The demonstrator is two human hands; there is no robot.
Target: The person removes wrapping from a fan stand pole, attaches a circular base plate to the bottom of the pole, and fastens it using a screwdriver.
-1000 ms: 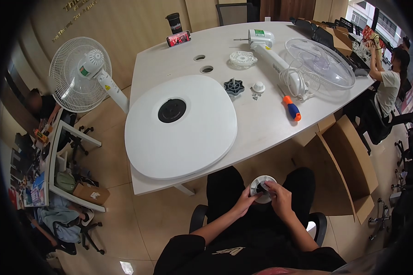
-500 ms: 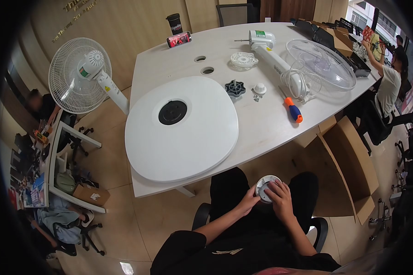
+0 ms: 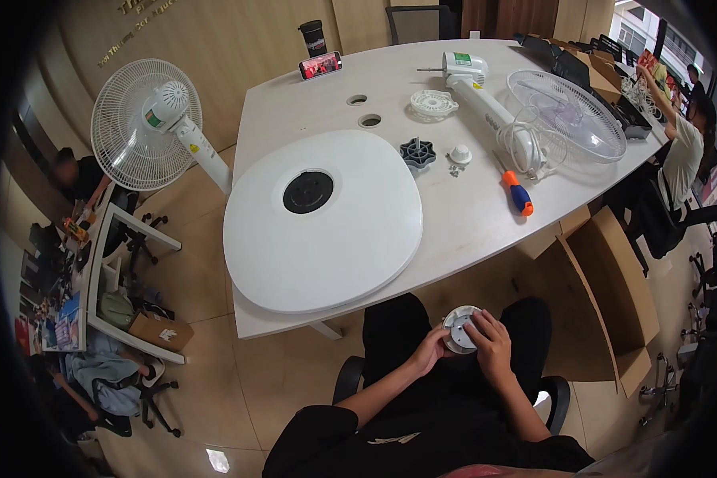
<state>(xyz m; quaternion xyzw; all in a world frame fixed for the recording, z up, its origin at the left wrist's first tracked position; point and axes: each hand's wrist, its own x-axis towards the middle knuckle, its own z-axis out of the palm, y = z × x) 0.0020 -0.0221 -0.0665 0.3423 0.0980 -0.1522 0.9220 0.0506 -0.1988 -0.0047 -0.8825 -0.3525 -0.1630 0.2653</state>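
Observation:
Above my lap I hold a round white plastic fan part (image 3: 459,328) with a grey inner face and small holes. My left hand (image 3: 432,350) is closed on its left edge. My right hand (image 3: 492,341) grips the right side, with fingers lying over the face. In front of me on the table sits a big white fan base (image 3: 323,255) with a black round centre. Beyond it are a dark star-shaped knob (image 3: 417,152), a small white cap (image 3: 460,154), several screws (image 3: 455,170) and an orange-and-blue screwdriver (image 3: 518,194).
The white table (image 3: 470,231) also bears a fan motor with its stand (image 3: 486,103), a clear fan blade with guard (image 3: 566,115), a white ring part (image 3: 432,103), a phone (image 3: 320,65) and a black cup (image 3: 312,36). An open cardboard box (image 3: 605,295) stands at right; an assembled fan (image 3: 145,123) at left.
The fingers of my right hand have shifted right on the round part, so more of its grey face shows. The view has turned slightly; the table things stay put.

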